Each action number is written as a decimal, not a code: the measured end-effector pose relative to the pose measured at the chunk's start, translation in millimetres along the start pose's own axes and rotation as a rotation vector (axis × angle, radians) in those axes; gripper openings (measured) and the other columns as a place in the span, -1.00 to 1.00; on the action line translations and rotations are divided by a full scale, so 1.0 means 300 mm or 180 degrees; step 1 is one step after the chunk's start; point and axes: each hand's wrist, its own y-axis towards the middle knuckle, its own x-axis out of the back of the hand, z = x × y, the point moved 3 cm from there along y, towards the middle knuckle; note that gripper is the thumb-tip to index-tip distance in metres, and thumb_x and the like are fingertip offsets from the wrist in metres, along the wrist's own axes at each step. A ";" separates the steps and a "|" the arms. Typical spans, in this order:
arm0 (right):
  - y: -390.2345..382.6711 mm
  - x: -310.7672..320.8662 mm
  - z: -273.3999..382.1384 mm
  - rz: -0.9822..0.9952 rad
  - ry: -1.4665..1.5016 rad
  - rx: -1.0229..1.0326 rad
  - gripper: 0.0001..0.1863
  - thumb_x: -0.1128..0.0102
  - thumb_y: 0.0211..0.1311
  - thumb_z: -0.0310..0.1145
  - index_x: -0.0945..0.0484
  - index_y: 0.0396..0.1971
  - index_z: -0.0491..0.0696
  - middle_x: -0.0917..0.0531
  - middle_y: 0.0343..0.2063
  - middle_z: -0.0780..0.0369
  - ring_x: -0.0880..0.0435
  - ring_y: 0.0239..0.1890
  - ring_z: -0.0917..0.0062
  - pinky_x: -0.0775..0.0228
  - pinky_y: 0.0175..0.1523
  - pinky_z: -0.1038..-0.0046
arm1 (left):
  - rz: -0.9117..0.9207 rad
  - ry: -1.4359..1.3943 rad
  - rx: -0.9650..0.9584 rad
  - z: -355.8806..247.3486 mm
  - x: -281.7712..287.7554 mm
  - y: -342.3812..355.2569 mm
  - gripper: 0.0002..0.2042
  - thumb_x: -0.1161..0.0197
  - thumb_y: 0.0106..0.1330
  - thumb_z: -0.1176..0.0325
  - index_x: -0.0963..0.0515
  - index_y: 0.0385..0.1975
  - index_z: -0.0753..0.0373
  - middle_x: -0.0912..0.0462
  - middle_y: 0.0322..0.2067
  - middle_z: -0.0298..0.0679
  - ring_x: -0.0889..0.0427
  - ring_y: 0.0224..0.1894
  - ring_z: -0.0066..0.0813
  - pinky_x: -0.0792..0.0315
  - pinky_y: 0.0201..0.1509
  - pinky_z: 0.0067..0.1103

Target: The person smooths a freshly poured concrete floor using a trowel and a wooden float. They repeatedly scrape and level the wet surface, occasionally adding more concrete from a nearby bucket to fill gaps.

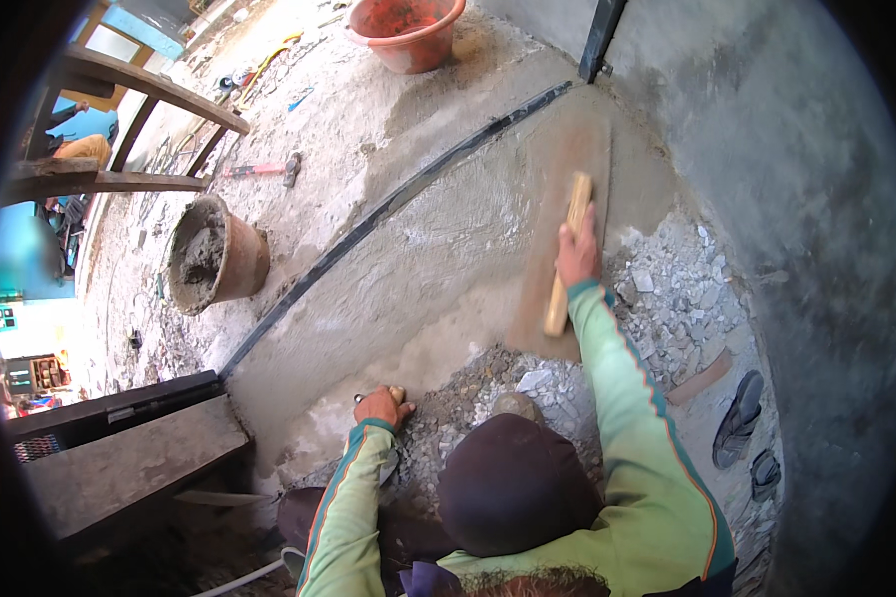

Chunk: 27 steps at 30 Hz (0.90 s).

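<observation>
My right hand (pixel 578 242) grips the wooden handle (pixel 558 308) of a long, flat float (pixel 585 149), which lies on smoothed grey mortar (pixel 438 229) and looks slightly blurred. My left hand (pixel 376 406) is lower and to the left, closed round what looks like a short wooden tool handle (pixel 398 394), at the border of the mortar and loose rubble (pixel 677 298). The rest of that tool is hard to make out. A dark straight edging strip (pixel 398 199) runs along the mortar's far side, bending in the lens.
A grey wall (pixel 786 149) rises at right, with sandals (pixel 738 418) at its foot. Left are a mortar bucket (pixel 239 264), hammer (pixel 269 169), wooden frame (pixel 159 90) and another person (pixel 82 147). An orange tub (pixel 408 50) stands at the back; a concrete ledge (pixel 139 463) lies lower left.
</observation>
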 end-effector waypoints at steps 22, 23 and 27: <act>0.007 -0.028 -0.024 -0.0232 0.0090 0.0288 -0.19 -0.11 0.40 -0.28 0.05 0.57 0.04 -0.62 0.07 -0.11 -0.75 -0.26 0.12 -0.71 -0.36 0.28 | -0.0071 -0.0003 -0.0182 -0.040 0.018 0.010 -0.44 -0.48 0.11 -0.19 -0.63 -0.18 0.21 -0.74 -0.16 -0.02 -0.73 -0.07 -0.04 -0.56 -0.02 -0.25; 0.065 -0.022 0.001 -0.0282 0.0172 0.0366 -0.19 -0.10 0.41 -0.29 0.05 0.57 0.05 -0.63 0.05 -0.10 -0.75 -0.30 0.15 -0.70 -0.40 0.30 | -0.0046 0.0027 -0.0286 -0.048 0.030 0.004 -0.45 -0.48 0.11 -0.19 -0.63 -0.19 0.21 -0.74 -0.16 -0.03 -0.73 -0.07 -0.04 -0.56 -0.03 -0.25; -0.016 -0.032 0.070 0.0292 -0.0149 -0.0028 -0.20 -0.09 0.39 -0.26 0.03 0.55 -0.02 -0.64 0.04 -0.20 -0.67 0.04 -0.08 -0.53 0.16 0.15 | -0.0117 -0.0134 0.0002 -0.014 0.018 -0.009 -0.49 -0.50 0.11 -0.15 -0.65 -0.18 0.16 -0.76 -0.20 -0.07 -0.73 -0.07 -0.04 -0.56 -0.04 -0.25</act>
